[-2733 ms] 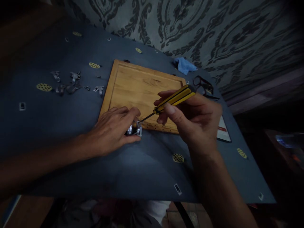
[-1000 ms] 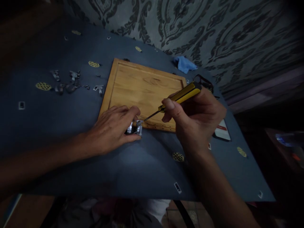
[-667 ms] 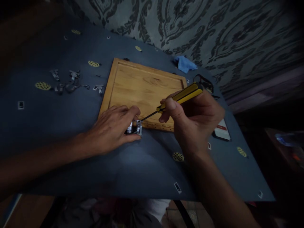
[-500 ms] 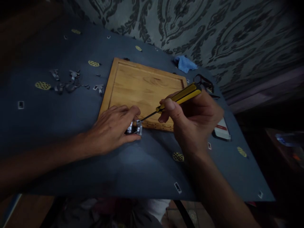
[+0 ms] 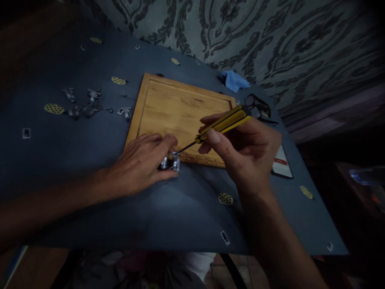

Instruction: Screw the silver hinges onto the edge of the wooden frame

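My left hand is closed around a small shiny metal part and presses it down on the blue cloth, right at the near edge of a wooden board. My right hand grips a yellow-and-black screwdriver by its handle. The thin shaft slants down to the left, and its tip rests on the top of the metal part.
Several loose metal pieces lie scattered at the left of the table. A blue rag and dark glasses sit at the far right; a card lies behind my right hand. The near table edge is close.
My right hand has turned and shifted the screwdriver handle slightly back and forth. The tip has stayed on the metal part. My left hand has not moved.
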Action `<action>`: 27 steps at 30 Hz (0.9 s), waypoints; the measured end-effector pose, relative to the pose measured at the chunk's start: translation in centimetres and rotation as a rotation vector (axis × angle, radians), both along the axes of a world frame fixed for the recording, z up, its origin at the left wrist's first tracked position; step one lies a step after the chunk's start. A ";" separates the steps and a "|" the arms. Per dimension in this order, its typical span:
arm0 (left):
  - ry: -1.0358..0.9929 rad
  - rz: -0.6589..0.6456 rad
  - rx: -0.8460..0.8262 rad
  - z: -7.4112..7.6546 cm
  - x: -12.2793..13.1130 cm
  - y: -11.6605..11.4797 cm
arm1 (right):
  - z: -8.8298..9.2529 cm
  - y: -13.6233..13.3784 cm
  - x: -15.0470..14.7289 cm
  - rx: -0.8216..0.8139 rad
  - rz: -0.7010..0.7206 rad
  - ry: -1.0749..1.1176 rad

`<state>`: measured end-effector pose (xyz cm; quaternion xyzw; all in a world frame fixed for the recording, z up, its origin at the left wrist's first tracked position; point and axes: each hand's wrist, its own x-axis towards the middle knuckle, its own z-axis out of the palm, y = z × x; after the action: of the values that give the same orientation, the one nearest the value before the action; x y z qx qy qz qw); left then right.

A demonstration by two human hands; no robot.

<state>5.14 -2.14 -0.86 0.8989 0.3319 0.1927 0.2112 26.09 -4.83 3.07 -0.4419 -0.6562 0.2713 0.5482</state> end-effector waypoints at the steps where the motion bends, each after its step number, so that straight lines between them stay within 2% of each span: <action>1: 0.001 -0.002 -0.003 0.0 0.0 0.0 | 0.1 0.1 0.2 0.001 0.033 -0.005; 6: -0.009 -0.008 0.003 0.0 0.0 0.0 | 0.1 0.1 0.1 0.017 0.054 -0.005; 13: -0.002 0.004 0.011 0.0 0.0 0.0 | -0.3 0.1 -0.9 -0.035 -0.103 0.027; 21: 0.001 -0.006 0.020 -0.1 -0.1 0.0 | 0.0 0.0 -0.1 -0.109 -0.016 -0.024; 27: 0.000 0.001 -0.009 0.0 0.0 0.0 | -0.9 -0.3 -1.0 0.026 -0.233 -0.076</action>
<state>5.12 -2.17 -0.81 0.8978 0.3331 0.1915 0.2152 25.09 -5.12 2.14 -0.5182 -0.6241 0.1803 0.5563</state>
